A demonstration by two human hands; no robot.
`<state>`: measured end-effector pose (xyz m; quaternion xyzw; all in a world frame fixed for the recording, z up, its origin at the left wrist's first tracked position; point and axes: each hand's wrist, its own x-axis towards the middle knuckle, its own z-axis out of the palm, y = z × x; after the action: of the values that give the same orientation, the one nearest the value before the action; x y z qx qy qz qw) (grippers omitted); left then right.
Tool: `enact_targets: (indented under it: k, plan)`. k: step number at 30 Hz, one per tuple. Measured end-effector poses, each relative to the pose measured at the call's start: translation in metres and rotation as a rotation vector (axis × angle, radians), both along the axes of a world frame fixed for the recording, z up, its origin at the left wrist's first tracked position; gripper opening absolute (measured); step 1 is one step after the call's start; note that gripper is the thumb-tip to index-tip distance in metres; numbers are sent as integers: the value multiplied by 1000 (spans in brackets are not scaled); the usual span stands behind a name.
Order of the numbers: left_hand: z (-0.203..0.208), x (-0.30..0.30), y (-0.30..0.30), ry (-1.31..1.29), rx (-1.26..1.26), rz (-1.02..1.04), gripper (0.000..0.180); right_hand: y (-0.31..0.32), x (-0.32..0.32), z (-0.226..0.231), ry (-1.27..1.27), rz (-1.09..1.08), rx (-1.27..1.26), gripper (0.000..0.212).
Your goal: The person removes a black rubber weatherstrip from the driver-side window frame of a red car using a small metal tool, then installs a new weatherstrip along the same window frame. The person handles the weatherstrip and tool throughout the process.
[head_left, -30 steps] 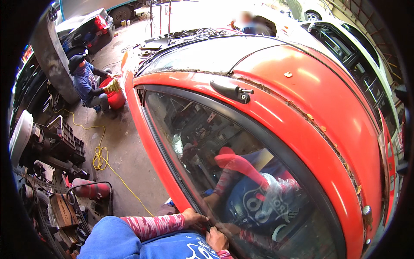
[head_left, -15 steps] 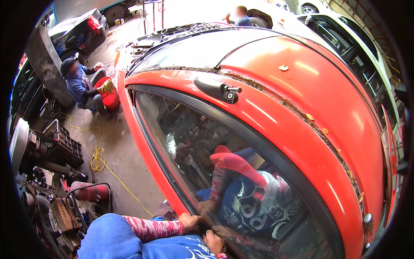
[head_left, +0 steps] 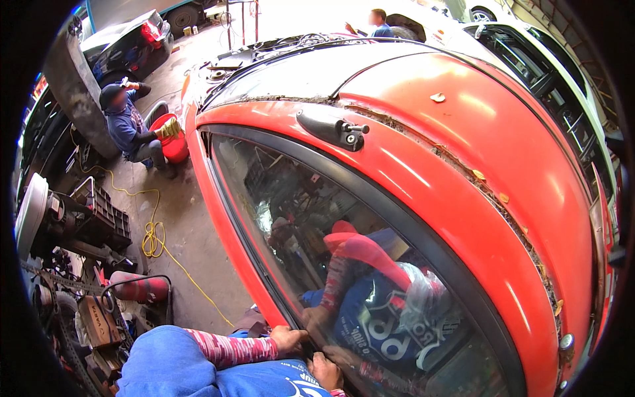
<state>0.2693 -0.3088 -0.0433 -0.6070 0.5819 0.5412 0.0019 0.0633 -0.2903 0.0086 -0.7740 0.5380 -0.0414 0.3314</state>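
A red car door [head_left: 236, 231] with a dark glass window [head_left: 284, 178] stands right in front of me. Along the lower edge of that window runs a black trim strip [head_left: 264, 268]. My left hand [head_left: 289, 340] is closed, its fingers curled on the strip near the bottom of the view. Just behind it, closer to my body, my right hand [head_left: 325, 370] is also closed against the same strip. What lies under the fingertips is mostly hidden. The glass mirrors my arms and blue shirt.
The car's red roof [head_left: 423, 92] bears a black bracket [head_left: 331, 129] and dry leaves. At left, a person [head_left: 126, 126] crouches by a red bucket [head_left: 175, 147]. A yellow cord [head_left: 155, 241], a red cylinder [head_left: 140, 289] and a black crate [head_left: 106, 215] are on that side.
The crouching person's hand has risen toward their head. My view has shifted slightly. Both my hands keep nearly the same place on the trim strip.
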Motion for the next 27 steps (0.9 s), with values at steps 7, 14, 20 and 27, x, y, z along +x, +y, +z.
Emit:
enact_targets:
  k: [7,14,20,27]
  plan:
    - [8,-6,-2,72,185,266,46,-4,2,7,1,-3,47,27]
    - [47,13,-14,391,189,400,48,-8,12,20,27,-42,64,27]
    - [61,18,-20,536,653,1052,49,-5,15,17,37,-41,-18,29]
    - [50,12,-6,636,483,1308,36,-7,24,38,233,1,-19,34]
